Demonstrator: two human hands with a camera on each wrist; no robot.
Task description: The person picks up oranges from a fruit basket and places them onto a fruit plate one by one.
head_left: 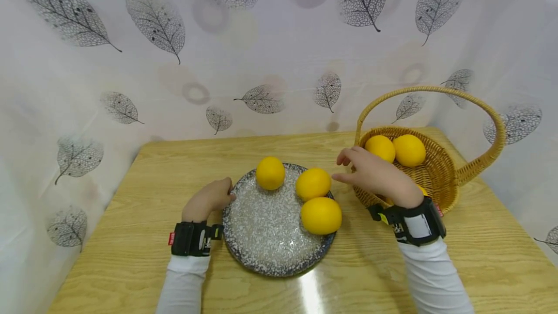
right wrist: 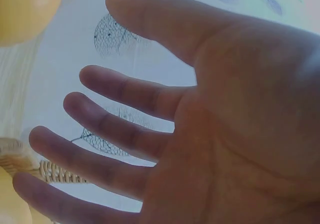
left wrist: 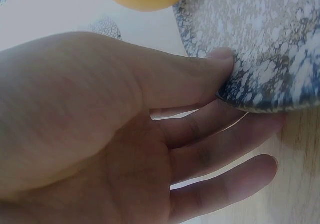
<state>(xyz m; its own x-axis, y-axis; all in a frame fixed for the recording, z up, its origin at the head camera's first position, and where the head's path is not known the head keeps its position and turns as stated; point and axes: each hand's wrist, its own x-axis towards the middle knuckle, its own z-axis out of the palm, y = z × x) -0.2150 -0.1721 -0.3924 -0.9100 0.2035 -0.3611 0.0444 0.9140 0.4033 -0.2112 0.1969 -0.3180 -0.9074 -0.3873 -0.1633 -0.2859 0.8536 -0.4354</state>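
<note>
A round speckled grey plate (head_left: 266, 236) with a dark rim lies on the table. My left hand (head_left: 210, 199) pinches its left edge, thumb over the rim and fingers under it, as the left wrist view shows. Three smooth yellow fruits rest on the plate: a round fruit (head_left: 270, 173) at the back, an oval fruit (head_left: 313, 184) at the right and a larger oval fruit (head_left: 321, 215) in front of that. Over the near left side of the wicker basket (head_left: 440, 171) hovers my right hand (head_left: 375, 172), fingers spread and holding nothing, its fingertips pointing toward the plate.
Inside the basket, two yellow fruits (head_left: 410, 150) sit at the back, and more yellow shows partly hidden behind my right wrist. The basket's tall handle (head_left: 429, 89) arches above it. Leaf-patterned cloth (head_left: 279, 52) hangs behind the wooden table (head_left: 174, 178).
</note>
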